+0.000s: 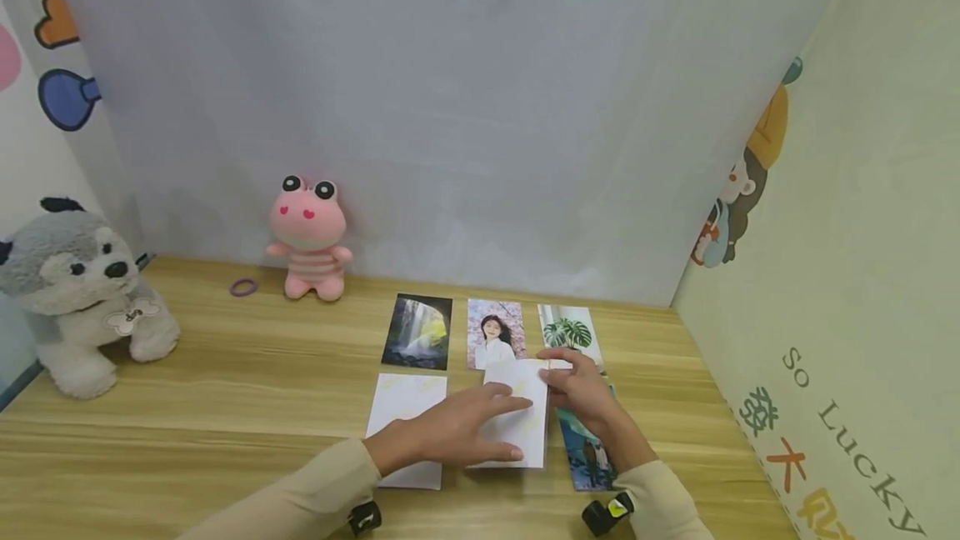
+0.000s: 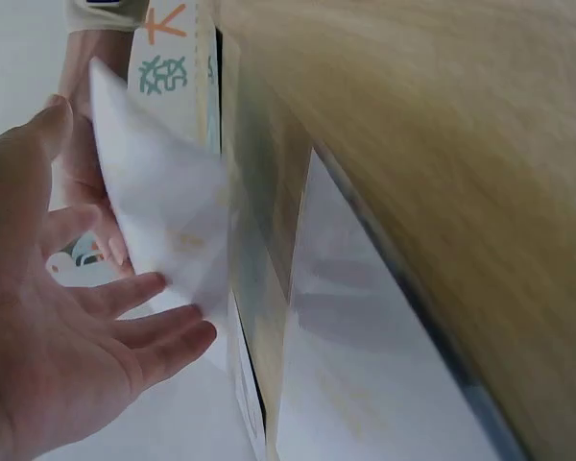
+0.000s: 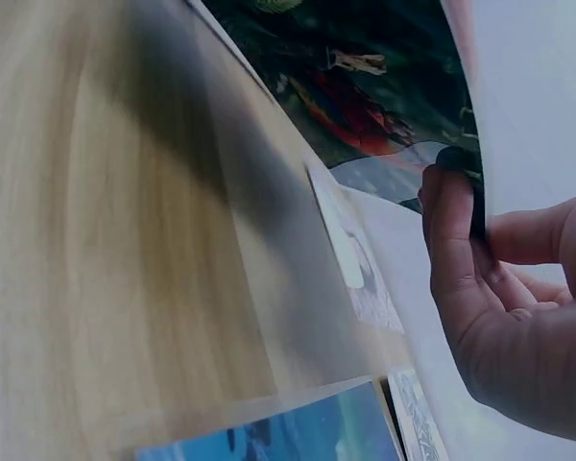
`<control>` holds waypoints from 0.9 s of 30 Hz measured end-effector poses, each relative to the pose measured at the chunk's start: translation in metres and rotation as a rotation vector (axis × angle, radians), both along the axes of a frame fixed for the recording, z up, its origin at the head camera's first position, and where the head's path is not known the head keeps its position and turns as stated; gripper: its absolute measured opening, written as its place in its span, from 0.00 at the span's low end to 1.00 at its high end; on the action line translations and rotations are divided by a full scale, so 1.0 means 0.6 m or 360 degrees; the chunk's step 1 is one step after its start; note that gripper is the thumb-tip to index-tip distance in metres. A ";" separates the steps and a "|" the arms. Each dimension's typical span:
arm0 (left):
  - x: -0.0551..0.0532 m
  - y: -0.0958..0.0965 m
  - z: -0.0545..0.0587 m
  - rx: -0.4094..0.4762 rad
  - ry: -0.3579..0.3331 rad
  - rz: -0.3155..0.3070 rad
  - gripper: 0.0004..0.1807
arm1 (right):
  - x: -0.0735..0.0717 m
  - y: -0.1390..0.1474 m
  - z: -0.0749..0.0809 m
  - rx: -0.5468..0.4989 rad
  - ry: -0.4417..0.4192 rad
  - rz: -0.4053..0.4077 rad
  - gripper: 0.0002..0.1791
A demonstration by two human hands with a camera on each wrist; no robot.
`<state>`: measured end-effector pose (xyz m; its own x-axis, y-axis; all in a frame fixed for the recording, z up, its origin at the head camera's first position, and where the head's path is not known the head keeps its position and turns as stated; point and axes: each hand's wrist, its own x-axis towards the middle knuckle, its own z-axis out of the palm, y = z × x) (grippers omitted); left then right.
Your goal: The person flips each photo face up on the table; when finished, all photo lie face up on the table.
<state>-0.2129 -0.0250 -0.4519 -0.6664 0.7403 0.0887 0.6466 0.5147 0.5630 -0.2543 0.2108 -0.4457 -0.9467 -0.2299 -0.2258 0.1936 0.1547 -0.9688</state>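
Observation:
My right hand [image 1: 583, 390] pinches a photo print [image 1: 531, 440] near its upper right corner, thumb on one side and fingers on the other. The print's white back faces up, and it is tilted off the table. From the right wrist view, its dark green picture side [image 3: 365, 91] shows a red patch. My left hand [image 1: 468, 427] reaches across the white back with fingers spread and extended, fingertips right at the sheet in the left wrist view. Left of it lies a print with its white back up [image 1: 405, 398]; a blue print [image 1: 588, 461] lies partly under my right forearm.
Along the back lie a waterfall photo [image 1: 417, 332], a portrait photo [image 1: 497, 332] and a plant photo [image 1: 567, 330]. A pink frog toy [image 1: 309, 240], a purple ring [image 1: 243, 287] and a grey plush dog [image 1: 82, 298] stand farther left on the wooden table [image 1: 225, 407].

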 end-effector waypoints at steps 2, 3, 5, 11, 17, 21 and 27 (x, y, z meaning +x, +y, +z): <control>0.002 0.008 -0.002 0.0026 0.0059 0.0019 0.42 | -0.002 0.001 0.002 -0.0043 -0.0017 -0.0076 0.24; 0.003 0.012 -0.004 0.0043 0.0091 0.0024 0.45 | -0.002 0.001 0.003 -0.0058 -0.0025 -0.0112 0.24; 0.005 0.020 -0.006 0.0081 0.0136 0.0039 0.50 | -0.004 0.001 0.006 -0.0100 -0.0045 -0.0172 0.24; 0.011 0.039 -0.008 0.0184 0.0282 0.0171 0.54 | -0.002 -0.007 0.021 -0.0290 -0.0081 -0.0275 0.24; 0.012 0.053 -0.007 0.0266 0.0479 0.0270 0.42 | 0.000 -0.016 0.027 -0.0382 -0.0062 -0.0345 0.22; 0.009 0.053 -0.005 0.0286 0.0600 0.0224 0.34 | 0.000 -0.021 0.025 -0.0410 -0.0021 -0.0432 0.17; -0.004 0.046 -0.002 0.0466 0.0709 0.0144 0.25 | 0.001 -0.032 0.019 -0.0462 0.0102 -0.0525 0.09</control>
<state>-0.2154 0.0024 -0.4532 -0.5771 0.5835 0.5714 0.8159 0.4419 0.3727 -0.2538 0.1915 -0.4340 -0.9899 0.0417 -0.1352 0.1252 -0.1857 -0.9746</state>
